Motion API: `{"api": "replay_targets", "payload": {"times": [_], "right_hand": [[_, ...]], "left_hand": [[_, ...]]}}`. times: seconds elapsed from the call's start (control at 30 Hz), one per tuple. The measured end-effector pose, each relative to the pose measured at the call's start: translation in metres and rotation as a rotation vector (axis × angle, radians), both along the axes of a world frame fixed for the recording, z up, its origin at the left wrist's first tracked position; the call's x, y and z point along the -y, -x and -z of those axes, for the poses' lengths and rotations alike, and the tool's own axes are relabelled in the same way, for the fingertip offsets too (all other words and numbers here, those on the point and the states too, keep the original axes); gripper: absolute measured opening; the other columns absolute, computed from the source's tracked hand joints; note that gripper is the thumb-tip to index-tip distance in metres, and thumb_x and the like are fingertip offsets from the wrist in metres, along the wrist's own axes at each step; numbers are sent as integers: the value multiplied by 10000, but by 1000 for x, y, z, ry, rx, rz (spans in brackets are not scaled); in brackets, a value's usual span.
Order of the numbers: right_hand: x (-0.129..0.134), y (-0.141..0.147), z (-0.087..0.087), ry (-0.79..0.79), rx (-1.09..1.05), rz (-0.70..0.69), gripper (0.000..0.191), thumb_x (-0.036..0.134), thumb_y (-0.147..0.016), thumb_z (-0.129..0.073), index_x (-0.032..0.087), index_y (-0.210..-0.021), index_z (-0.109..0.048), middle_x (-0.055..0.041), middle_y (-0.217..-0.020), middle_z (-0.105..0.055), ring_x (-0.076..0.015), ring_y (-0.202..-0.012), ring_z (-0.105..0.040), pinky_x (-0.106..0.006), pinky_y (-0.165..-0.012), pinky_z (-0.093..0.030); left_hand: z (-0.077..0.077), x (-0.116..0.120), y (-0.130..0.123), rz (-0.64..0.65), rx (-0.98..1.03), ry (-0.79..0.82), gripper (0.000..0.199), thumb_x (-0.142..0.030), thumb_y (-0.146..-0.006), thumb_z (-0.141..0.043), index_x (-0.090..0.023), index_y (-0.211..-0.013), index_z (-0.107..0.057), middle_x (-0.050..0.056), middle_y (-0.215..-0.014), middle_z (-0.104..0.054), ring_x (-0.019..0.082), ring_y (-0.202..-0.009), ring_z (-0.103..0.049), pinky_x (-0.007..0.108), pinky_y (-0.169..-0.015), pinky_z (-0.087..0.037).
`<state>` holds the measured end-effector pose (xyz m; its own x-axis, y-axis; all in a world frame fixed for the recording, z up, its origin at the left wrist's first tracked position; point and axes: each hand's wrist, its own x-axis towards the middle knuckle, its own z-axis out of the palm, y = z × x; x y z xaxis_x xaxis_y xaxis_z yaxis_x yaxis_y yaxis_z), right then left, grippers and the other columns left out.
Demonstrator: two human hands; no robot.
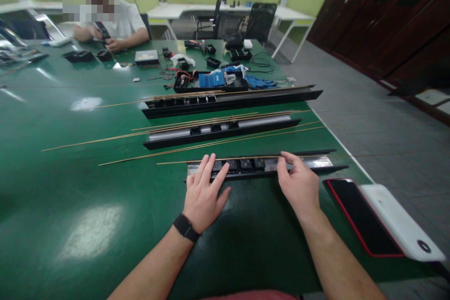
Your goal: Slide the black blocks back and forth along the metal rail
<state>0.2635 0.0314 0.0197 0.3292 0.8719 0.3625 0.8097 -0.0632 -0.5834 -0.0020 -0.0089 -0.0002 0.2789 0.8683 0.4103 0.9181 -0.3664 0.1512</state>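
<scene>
Head view, looking forward and down over a glossy green bench (pixel 87 197) in an office. The person's two bare forearms reach in from the near edge. The left hand (pixel 204 197), with a black watch on its wrist, lies flat with fingers spread, its fingertips resting on the left end of a long black power strip (pixel 260 167) that runs left to right just beyond both hands. This grip is wide and flat, pressing rather than closing on anything. The right hand (pixel 298 183) sits on the same strip further right, thumb and fingers narrowed into a pinch at the strip's near edge; whether the fingers also catch the thin brass rod (pixel 176 161) lying along the strip's far edge cannot be told. The strip holds a row of black socket modules near its middle, with bare silvery channel showing at its right end.

Farther away, two more long black strips (pixel 225 130) lie parallel, well apart from the near one, with several more thin brass rods laid along and between them. Beyond those sits a black tray with blue parts (pixel 211 80), blue gloves to its right, and small black pieces and cables scattered at the far end.

At the near right, just beside the right forearm, a dark phone with a red rim (pixel 358 218) lies next to a white slab-like device (pixel 397 222).

At the far left, another person in a white shirt (pixel 119 21) sits at the bench, hands busy with a small dark object.
</scene>
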Motion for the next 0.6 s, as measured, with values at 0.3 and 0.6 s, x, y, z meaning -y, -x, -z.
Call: {"api": "replay_targets", "payload": {"times": [0.3, 0.6], "right_hand": [[1, 3, 6, -61, -9, -53, 420, 459, -977, -593, 189, -1245, -772, -88, -996, -811, -222, -755, -740, -360, -838, -581], [4, 7, 4, -60, -51, -87, 420, 451, -981, -600, 194, -1274, -754, -68, -1005, -817, -186, -662, -714, -342, -760, -587]], "left_hand": [[0, 0, 0, 3, 0, 8, 596, -398, -984, -637, -307, -1558, -504, 150, -1711, -346, 371, -1578, -341, 521, -1005, -475], [0, 0, 0, 7, -5, 2, 602, -393, -977, -646, -298, -1556, -509, 154, -1706, -356, 376, -1571, -353, 516, -1004, -475]]}}
